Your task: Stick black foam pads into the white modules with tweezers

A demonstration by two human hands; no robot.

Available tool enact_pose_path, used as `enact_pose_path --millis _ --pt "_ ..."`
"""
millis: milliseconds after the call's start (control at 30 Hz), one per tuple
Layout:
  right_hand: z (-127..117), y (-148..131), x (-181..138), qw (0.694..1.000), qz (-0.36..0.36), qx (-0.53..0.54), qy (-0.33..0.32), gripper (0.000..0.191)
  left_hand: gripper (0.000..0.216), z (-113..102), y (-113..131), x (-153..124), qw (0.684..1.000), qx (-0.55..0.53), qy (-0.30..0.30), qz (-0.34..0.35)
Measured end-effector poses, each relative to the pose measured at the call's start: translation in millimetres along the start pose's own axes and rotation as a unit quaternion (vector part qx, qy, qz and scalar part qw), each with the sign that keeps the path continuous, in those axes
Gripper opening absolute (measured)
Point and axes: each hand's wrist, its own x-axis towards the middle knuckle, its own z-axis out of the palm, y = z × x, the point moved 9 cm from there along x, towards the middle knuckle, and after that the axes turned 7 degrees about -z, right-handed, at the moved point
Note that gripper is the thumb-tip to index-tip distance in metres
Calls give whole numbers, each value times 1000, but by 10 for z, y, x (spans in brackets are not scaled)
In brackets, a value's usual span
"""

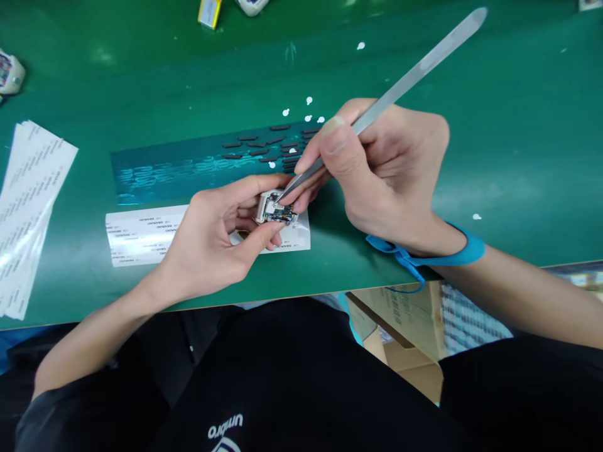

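Observation:
Between the fingers of my left hand is a small white-cased electronic device, its circuit board facing up. My right hand is closed on metal tweezers like a pen, and their tip touches or hovers just over the board. Some right fingertips rest by the device's edge. Below the hands lies a white printed backing sheet. Behind them a blue film strip carries several thin dark strips, partly covered by my right hand.
Small white tab pieces are scattered on the green table. More printed sheets are stacked at left. Another opened device sits at the left edge, a battery at the top. A blue wrist strap circles my right wrist; cardboard boxes stand below the edge.

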Motion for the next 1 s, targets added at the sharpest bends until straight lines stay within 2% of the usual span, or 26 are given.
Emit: enact_pose_path --millis 100,233,433,667,767,833,867,900,1000 --pt "-9 -2 -23 1000 7 -4 3 23 36 8 16 -3 1000 -15 -4 18" --pt "-17 13 -59 999 29 -36 16 25 36 10 -3 0 1000 -18 4 -3" --pt "-48 -22 -67 998 12 -63 28 23 37 26 32 -10 1000 -19 3 14" --pt "14 -76 -113 995 -23 -95 -11 21 16 -29 86 -28 997 -12 53 62" --pt "-118 -180 -80 993 -57 -85 58 24 15 -132 136 -24 994 10 77 77" --pt "-262 -214 -42 987 -56 -110 106 26 16 -252 159 -5 990 33 112 80" --pt "-302 -211 -12 983 -47 -144 101 26 16 -322 171 5 986 36 135 87" --pt "-301 -200 26 979 -42 -186 66 25 15 -390 187 10 982 32 159 100" --pt "-241 -128 96 952 -56 -292 -68 28 8 -513 236 11 964 20 204 166"
